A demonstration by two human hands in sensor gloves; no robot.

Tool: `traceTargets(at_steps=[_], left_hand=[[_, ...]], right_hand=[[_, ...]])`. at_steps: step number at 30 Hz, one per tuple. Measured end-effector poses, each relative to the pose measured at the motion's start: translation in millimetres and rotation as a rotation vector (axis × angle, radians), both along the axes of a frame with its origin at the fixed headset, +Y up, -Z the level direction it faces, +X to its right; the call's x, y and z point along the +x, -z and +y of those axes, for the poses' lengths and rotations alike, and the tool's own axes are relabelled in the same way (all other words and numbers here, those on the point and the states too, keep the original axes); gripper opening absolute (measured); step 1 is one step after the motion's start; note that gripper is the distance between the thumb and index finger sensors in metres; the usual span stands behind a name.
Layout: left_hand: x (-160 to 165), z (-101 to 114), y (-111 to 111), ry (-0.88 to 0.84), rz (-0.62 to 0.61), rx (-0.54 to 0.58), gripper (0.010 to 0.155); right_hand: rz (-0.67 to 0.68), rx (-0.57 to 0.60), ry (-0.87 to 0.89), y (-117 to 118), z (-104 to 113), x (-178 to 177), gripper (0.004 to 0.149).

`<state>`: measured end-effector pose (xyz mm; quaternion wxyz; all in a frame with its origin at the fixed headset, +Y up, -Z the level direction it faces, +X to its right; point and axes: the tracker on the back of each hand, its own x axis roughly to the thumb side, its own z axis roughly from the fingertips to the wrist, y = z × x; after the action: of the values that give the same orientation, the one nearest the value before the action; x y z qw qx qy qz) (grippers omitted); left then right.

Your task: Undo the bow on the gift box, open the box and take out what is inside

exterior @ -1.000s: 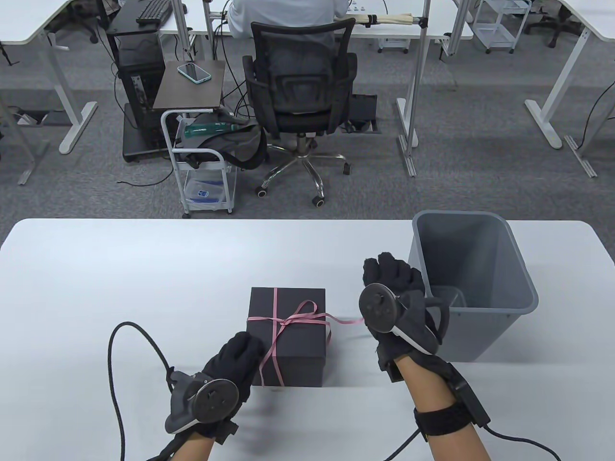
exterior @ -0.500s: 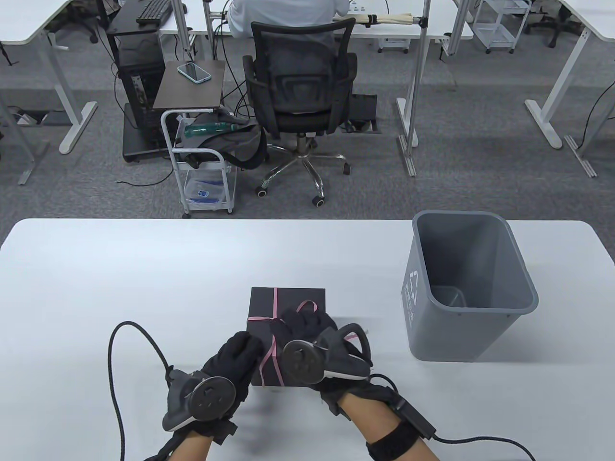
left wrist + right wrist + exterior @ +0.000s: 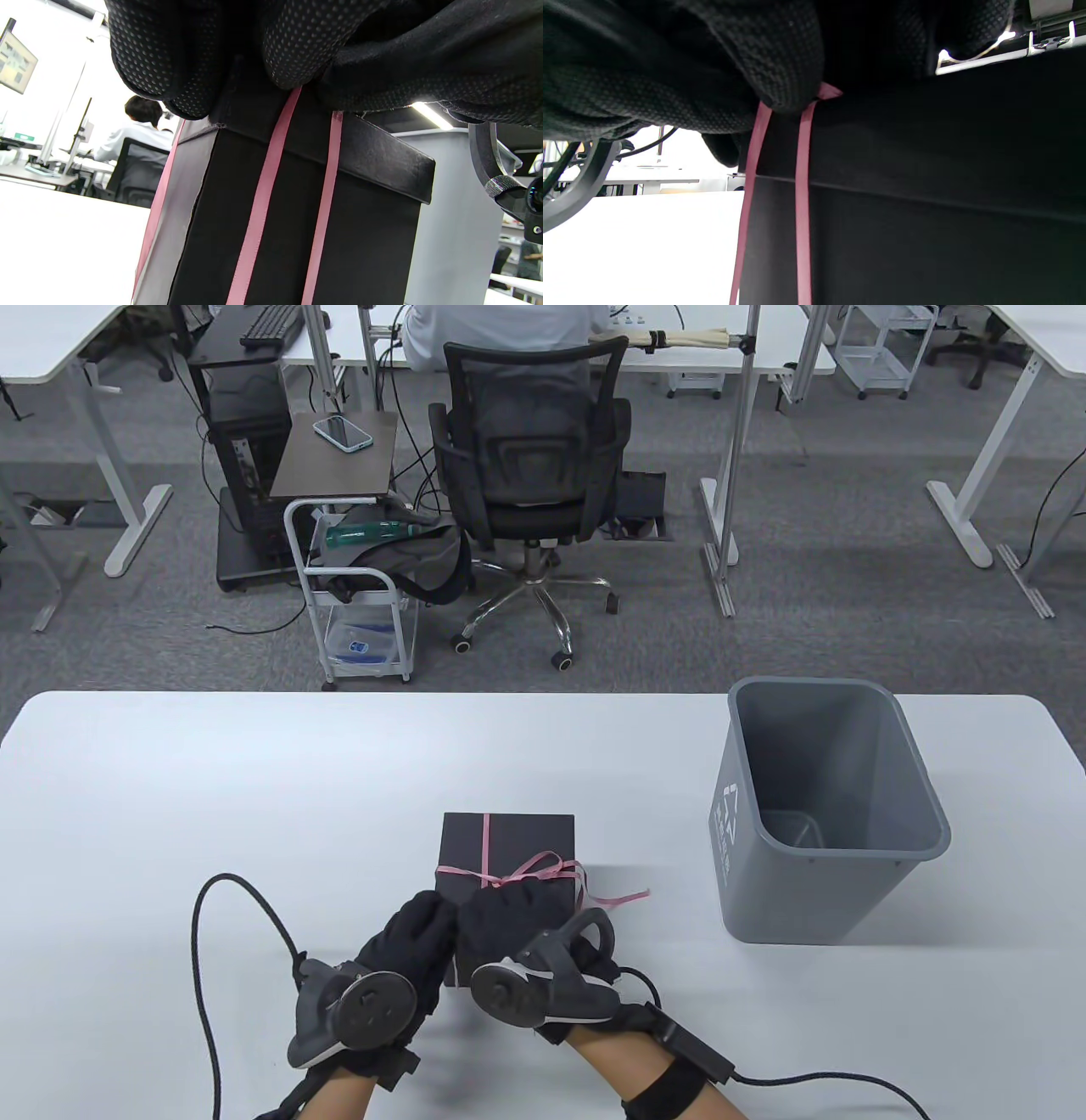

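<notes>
Both hands on black gift box (image 3: 507, 848), lower centre of table view.
Left hand (image 3: 405, 940) and right hand (image 3: 509, 918) curl over the lid's near edge, fingers on the pink ribbon (image 3: 533, 871) (bow partly loosened).

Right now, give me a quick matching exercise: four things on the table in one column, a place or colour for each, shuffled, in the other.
1. gift box
2. ribbon
3. bin
4. left hand

a. pink, tail trailing off the box's right side
b. grey, at the table's right
c. black, lid on
d. at the box's near left corner

Pairs: 1-c, 2-a, 3-b, 4-d
</notes>
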<state>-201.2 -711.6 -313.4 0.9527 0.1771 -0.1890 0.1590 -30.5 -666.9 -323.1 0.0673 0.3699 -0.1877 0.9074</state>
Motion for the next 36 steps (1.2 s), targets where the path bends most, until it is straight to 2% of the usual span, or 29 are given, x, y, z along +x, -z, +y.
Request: traceTargets(at_steps=[6,9,15,21,27,36], left_hand=[[1,1,-1,0.009,0.008,0.002,0.042],[1,0,-1,0.006,0.008,0.005,0.042],[2,1,0,0.012,0.015,0.001,0.042],[1,0,0,0.001,0.015,-0.002,0.042],[1,-1,0,0.006,0.019,0.004,0.042],[1,-1,0,0.003,0.021,0.002,0.042]], right_hand=[[-0.036,0.028,0.036,-3,14,8,0.034],[-0.085,0.065,0.097,-5,40,20,0.034],[-0.21,0.116,0.238,-10,111,59,0.035],[-0.29,0.11,0.377,-12,155,98,0.036],[-0.402,0.067,0.503,-9,172,137,0.036],[-0.569,0.03,0.539,-7,171,186,0.035]])
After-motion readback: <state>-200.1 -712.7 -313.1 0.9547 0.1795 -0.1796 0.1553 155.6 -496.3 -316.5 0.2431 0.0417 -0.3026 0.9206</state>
